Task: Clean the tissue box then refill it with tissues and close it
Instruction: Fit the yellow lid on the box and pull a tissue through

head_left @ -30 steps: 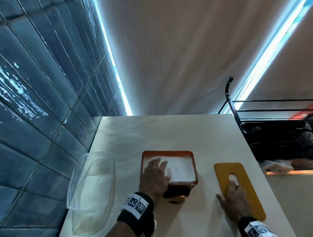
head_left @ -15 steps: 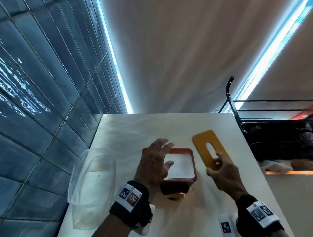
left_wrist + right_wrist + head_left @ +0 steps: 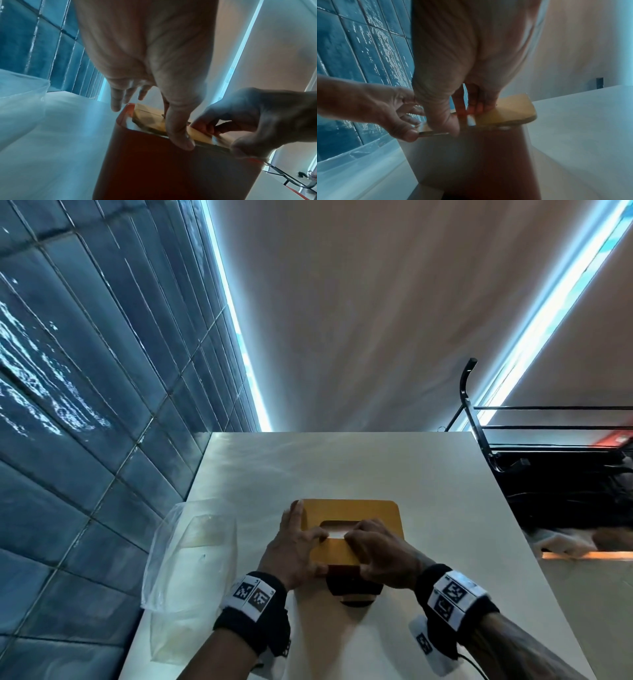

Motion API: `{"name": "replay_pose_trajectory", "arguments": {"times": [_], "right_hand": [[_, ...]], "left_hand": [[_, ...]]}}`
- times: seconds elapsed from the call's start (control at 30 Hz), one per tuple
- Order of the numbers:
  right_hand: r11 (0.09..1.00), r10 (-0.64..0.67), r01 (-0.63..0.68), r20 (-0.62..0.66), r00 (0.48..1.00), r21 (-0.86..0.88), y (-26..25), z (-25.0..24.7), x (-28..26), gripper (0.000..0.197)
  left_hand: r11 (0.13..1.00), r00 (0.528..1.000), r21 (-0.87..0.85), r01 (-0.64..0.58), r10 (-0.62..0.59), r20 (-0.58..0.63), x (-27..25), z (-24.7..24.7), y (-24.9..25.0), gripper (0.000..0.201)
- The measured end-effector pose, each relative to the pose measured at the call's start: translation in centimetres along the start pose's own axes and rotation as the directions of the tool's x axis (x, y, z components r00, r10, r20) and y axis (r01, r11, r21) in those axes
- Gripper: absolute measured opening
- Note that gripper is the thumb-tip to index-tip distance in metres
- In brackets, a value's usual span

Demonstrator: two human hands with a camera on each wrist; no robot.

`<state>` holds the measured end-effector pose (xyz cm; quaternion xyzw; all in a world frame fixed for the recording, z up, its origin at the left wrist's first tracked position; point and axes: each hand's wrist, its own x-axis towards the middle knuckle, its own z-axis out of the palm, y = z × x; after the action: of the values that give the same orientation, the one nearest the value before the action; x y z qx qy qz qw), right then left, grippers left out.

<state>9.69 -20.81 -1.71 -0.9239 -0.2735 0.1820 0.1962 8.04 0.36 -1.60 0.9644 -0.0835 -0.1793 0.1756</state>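
Observation:
The yellow wooden lid (image 3: 356,510) lies on top of the orange tissue box (image 3: 342,571) in the middle of the white table. White tissue (image 3: 337,534) shows through the lid's slot. My right hand (image 3: 363,553) pinches the lid's near strip, with curled fingers at the slot and the thumb on the near edge. My left hand (image 3: 308,549) rests on the lid's left part with its fingers spread, and its thumb (image 3: 180,140) presses the near edge. The wrist views show the box's dark red wall (image 3: 171,169) (image 3: 488,162) under the lid (image 3: 510,112).
A crumpled clear plastic bag (image 3: 191,570) lies left of the box, by the blue tiled wall (image 3: 85,405). A black metal rack (image 3: 548,457) stands past the table's right edge. A bare stretch of table (image 3: 342,460) lies behind the box.
My right hand lifted the lid off the table at the right and carried it left onto the box. My left hand moved from the tissues to the lid's left side.

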Motion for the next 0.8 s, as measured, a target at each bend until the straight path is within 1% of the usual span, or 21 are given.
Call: {"name": "replay_pose_trajectory", "arguments": {"times": [0.13, 0.2, 0.23, 0.27, 0.3, 0.33, 0.37, 0.4, 0.43, 0.47, 0.5, 0.53, 0.6, 0.7, 0.8], "right_hand": [[1.000, -0.017, 0.017, 0.050, 0.999, 0.001, 0.2, -0.5, 0.6, 0.040], [0.999, -0.025, 0.024, 0.043, 0.999, 0.038, 0.2, -0.6, 0.5, 0.041], [0.997, -0.011, 0.011, -0.004, 1.000, 0.079, 0.3, -0.5, 0.3, 0.044], [0.993, 0.024, -0.011, -0.102, 0.994, 0.122, 0.4, -0.3, 0.1, 0.045], [0.986, 0.098, -0.064, -0.227, 0.969, 0.154, 0.7, 0.1, 0.0, 0.046], [0.970, 0.209, -0.151, -0.337, 0.918, 0.189, 0.9, 0.4, -0.2, 0.046], [0.930, 0.350, -0.267, -0.396, 0.849, 0.251, 1.1, 0.6, -0.3, 0.048], [0.863, 0.491, -0.379, -0.377, 0.785, 0.334, 1.3, 0.8, -0.4, 0.050], [0.781, 0.601, -0.467, -0.295, 0.743, 0.415, 1.5, 1.1, -0.4, 0.051], [0.704, 0.666, -0.520, -0.194, 0.721, 0.483, 1.7, 1.4, -0.4, 0.048], [0.644, 0.694, -0.545, -0.110, 0.711, 0.538, 1.8, 1.7, -0.5, 0.042], [0.609, 0.702, -0.550, -0.064, 0.710, 0.571, 2.0, 2.0, -0.6, 0.038], [0.585, 0.705, -0.547, -0.042, 0.708, 0.599, 2.4, 2.5, -1.0, 0.038], [0.572, 0.708, -0.538, -0.042, 0.705, 0.619, 2.7, 2.8, -1.8, 0.035], [0.564, 0.713, -0.535, -0.044, 0.700, 0.629, 3.1, 2.7, -2.1, 0.035]], "left_hand": [[0.999, 1.000, -0.025, 0.025, -0.024, 0.017, 0.2, -0.1, -0.1, 0.061], [0.999, 1.000, -0.019, 0.028, -0.028, 0.009, 0.1, -0.2, -0.1, 0.061], [0.999, 1.000, -0.015, 0.029, -0.029, 0.003, 0.0, -0.3, -0.2, 0.060], [0.999, 1.000, -0.017, 0.030, -0.030, 0.001, -0.1, -0.4, -0.3, 0.060], [0.999, 0.999, -0.024, 0.032, -0.032, 0.002, -0.1, -0.5, -0.3, 0.060], [0.999, 0.999, -0.032, 0.034, -0.034, 0.001, -0.2, -0.5, -0.4, 0.060], [0.999, 0.999, -0.040, 0.036, -0.036, -0.001, -0.2, -0.6, -0.4, 0.060], [0.998, 0.999, -0.045, 0.038, -0.038, -0.002, -0.3, -0.6, -0.5, 0.060], [0.998, 0.999, -0.049, 0.039, -0.039, -0.001, -0.3, -0.6, -0.5, 0.060], [0.998, 0.999, -0.051, 0.039, -0.039, 0.001, -0.3, -0.5, -0.5, 0.060], [0.998, 0.999, -0.053, 0.038, -0.038, 0.001, -0.3, -0.5, -0.5, 0.060], [0.998, 0.999, -0.055, 0.034, -0.034, -0.001, -0.2, -0.4, -0.5, 0.060], [0.997, 1.000, -0.070, 0.024, -0.024, -0.001, -0.2, -0.2, -0.5, 0.060], [0.993, 1.000, -0.120, 0.018, -0.019, -0.006, -0.2, 0.3, -0.3, 0.060], [0.979, 0.998, -0.198, 0.041, -0.049, -0.033, -0.3, 0.9, 0.1, 0.055]]}}
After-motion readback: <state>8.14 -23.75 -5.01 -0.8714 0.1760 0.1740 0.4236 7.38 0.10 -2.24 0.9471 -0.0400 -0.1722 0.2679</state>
